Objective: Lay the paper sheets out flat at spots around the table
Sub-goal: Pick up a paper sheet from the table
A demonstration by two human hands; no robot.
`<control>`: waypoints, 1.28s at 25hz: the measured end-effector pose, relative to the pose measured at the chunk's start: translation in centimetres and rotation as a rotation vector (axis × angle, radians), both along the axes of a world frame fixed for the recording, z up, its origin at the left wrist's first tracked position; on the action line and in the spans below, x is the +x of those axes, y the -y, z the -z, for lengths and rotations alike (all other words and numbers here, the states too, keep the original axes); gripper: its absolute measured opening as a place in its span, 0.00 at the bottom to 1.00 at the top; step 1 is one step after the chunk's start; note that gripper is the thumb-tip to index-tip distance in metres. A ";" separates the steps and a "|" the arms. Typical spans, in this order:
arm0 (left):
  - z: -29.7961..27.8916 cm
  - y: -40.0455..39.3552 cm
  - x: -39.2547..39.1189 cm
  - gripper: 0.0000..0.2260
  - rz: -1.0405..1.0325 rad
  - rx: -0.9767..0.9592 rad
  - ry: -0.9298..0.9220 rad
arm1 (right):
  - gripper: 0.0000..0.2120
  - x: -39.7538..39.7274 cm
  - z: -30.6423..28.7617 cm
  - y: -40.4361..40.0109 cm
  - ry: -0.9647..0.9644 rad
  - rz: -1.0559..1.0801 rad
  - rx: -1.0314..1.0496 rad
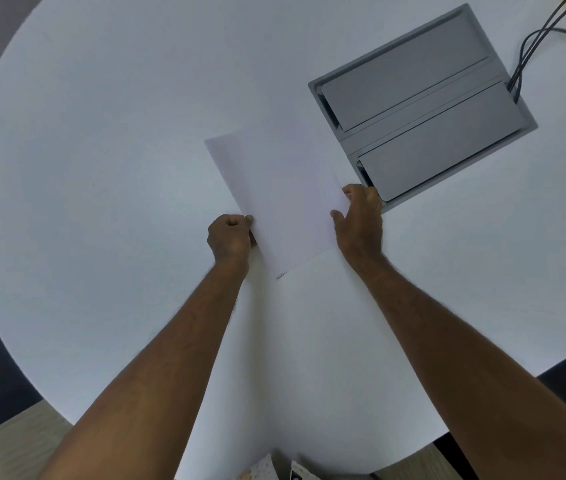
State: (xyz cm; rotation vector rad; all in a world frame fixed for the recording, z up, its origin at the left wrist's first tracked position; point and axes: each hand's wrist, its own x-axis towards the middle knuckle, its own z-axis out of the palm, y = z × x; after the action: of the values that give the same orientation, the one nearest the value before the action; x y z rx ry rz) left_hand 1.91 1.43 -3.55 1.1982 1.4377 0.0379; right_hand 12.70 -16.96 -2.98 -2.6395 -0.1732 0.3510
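Observation:
A thin stack of white paper sheets [281, 195] is near the middle of the round white table [101, 168], its near corner slightly raised off the surface. My left hand [229, 237] pinches the stack's left edge with curled fingers. On the opposite side, my right hand [359, 220] grips the right edge, thumb on top of the paper. Both forearms reach in from the bottom of the view.
A grey recessed cable box with two flap lids [420, 105] is set into the table just right of the paper, touching my right hand's knuckles. Dark cables [531, 46] run out of its far right corner. The table's rim curves along the left and bottom.

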 end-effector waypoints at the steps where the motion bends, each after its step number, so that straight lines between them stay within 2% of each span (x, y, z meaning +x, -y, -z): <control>1: 0.0 0.0 0.0 0.06 0.001 0.003 -0.006 | 0.23 -0.3 -0.1 0.1 0.035 -0.030 -0.031; 5: 0.3 0.1 -0.1 0.07 0.021 0.018 -0.025 | 0.22 -0.9 -0.3 0.2 0.110 -0.085 -0.124; 9: 0.3 0.1 -0.3 0.06 0.048 0.051 -0.062 | 0.11 -1.3 -0.8 0.2 -0.067 0.065 0.125; 11: 0.5 -0.1 0.0 0.05 0.044 0.044 -0.085 | 0.09 -0.3 -0.9 0.0 -0.130 0.169 0.218; 13: -2.9 1.7 -1.6 0.04 0.075 0.028 -0.023 | 0.09 -1.4 -4.3 2.7 -0.175 0.269 0.358; 17: -2.5 1.6 -2.6 0.05 -0.007 -0.066 -0.026 | 0.10 -1.0 -4.5 4.3 -0.377 0.260 0.504; 21: -4.6 3.9 -3.4 0.04 -0.045 -0.178 0.070 | 0.10 -1.8 -7.5 9.3 -0.402 0.275 0.591; 24: -5.7 7.7 -3.6 0.03 0.018 -0.241 0.118 | 0.09 -2.8 -8.8 14.3 -0.402 0.269 0.576; 32: -4.7 21.3 -3.7 0.06 0.185 -0.348 0.107 | 0.09 -4.5 -8.3 27.9 -0.304 0.330 0.340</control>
State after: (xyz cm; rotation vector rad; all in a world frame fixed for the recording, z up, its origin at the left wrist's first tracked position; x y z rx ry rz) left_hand -1.84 -19.90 1.17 1.0188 1.1775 -0.2622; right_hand 8.23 -44.82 5.34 -2.1975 0.2753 0.5480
